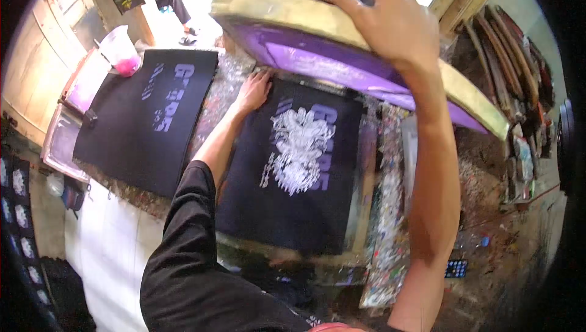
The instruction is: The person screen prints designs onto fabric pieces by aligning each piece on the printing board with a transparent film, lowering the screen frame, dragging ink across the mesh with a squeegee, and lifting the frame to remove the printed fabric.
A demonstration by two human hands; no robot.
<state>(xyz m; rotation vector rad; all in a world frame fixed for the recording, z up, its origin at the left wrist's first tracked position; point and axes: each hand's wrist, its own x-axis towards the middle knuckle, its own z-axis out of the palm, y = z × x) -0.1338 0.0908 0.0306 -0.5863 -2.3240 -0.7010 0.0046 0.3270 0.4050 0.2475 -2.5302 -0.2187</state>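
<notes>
My right hand [394, 27] is wrapped over the upper edge of a wooden screen-printing frame [287, 7], which is tilted up with its purple mesh facing down. Below it lies a black fabric panel [317, 225] bearing a white figure print [299, 152] over purple lettering. At the panel's far left corner, my left hand [253, 93] rests with fingers stretched out along the edge. A second black panel [125, 143] with only purple lettering in view lies to the left.
A clear jug with pink ink [125, 60] stands beyond the left panel, near a small frame [64, 137]. Worn wooden boards [503, 57] lean at the right. A phone [456, 268] lies at lower right. Another person's legs [180, 11] show in the doorway.
</notes>
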